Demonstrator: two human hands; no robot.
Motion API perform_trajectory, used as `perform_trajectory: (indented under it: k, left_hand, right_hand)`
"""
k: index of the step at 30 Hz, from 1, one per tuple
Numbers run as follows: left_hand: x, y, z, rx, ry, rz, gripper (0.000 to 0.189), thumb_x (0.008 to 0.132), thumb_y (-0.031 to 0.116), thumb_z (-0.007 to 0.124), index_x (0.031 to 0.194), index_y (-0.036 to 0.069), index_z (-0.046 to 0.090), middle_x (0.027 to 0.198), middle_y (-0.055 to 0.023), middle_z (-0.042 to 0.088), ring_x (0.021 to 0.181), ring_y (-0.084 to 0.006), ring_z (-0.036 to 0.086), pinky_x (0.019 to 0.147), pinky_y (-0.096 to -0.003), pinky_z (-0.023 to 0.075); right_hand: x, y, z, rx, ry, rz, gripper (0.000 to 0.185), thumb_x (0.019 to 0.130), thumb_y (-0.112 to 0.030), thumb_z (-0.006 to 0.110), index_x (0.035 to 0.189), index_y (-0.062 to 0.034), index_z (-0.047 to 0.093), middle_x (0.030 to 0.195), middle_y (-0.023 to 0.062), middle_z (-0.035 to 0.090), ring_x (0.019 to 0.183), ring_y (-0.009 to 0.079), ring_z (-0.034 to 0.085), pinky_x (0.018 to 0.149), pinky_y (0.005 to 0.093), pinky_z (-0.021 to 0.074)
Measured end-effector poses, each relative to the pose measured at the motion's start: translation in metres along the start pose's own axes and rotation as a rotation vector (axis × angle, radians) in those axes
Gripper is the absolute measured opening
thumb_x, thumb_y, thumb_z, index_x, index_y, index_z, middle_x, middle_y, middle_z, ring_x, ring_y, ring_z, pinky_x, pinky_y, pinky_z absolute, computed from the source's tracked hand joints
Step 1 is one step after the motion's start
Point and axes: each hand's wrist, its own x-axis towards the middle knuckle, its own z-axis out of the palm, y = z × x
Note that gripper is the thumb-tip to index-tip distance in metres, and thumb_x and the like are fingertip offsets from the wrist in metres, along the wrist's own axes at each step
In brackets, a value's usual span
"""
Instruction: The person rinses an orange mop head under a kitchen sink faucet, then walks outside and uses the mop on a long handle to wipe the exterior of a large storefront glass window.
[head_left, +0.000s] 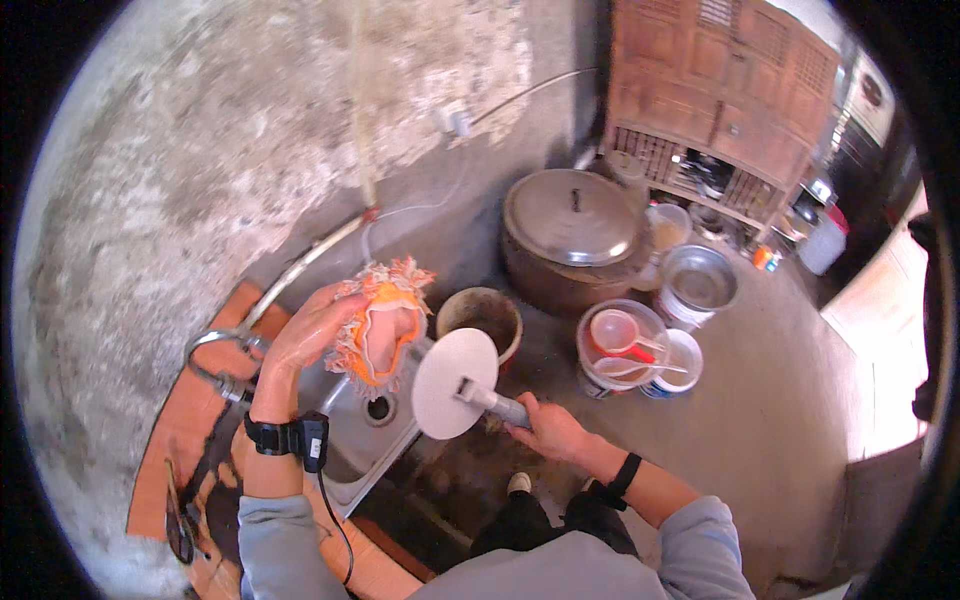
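Observation:
My left hand (315, 326) holds up an orange and white fringed mop cover (382, 330) by its edge, with its opening towards the camera, above the metal sink (352, 435). My right hand (551, 427) is closed around the grey end of a short handle joined to a round white mop head (455, 382). The flat disc is tilted, to the right of the cover and beyond the sink's right edge. Part of the sink basin is hidden behind the cover; its drain shows just below it.
A curved metal faucet (217, 367) stands left of the sink. On the floor are a bucket (480, 322), a large lidded pot (574, 225), plastic tubs holding ladles (619, 334) and a metal basin (699, 277). A wooden cabinet (720, 90) stands behind them.

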Motion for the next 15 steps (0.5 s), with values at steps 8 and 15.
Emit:
perform_trajectory:
  k: [8,15]
  left_hand:
    - [0.055,0.122,0.184,0.846,-0.546,0.271,0.029,0.090,0.018,0.053,0.114,0.001,0.059,0.094,-0.0101,0.067,0.083,-0.0131,0.060,0.076,-0.0298,0.0493]
    - [0.087,0.181,0.387,1.107,-0.631,0.825,0.029,0.088,0.020,0.055,0.107,-0.001,0.058,0.097,-0.0188,0.060,0.085,-0.0307,0.061,0.076,-0.0362,0.0483]
  right_hand:
    - [-0.091,0.044,-0.067,0.024,0.259,-0.052,0.042,0.090,-0.036,0.057,0.108,-0.0017,0.042,0.074,0.0220,0.062,0.070,0.0413,0.061,0.063,0.0503,0.0478]
    - [-0.219,0.132,-0.136,0.044,0.613,0.142,0.042,0.089,-0.033,0.058,0.110,-0.0001,0.044,0.075,0.0236,0.062,0.070,0.0411,0.062,0.064,0.0494,0.0486]
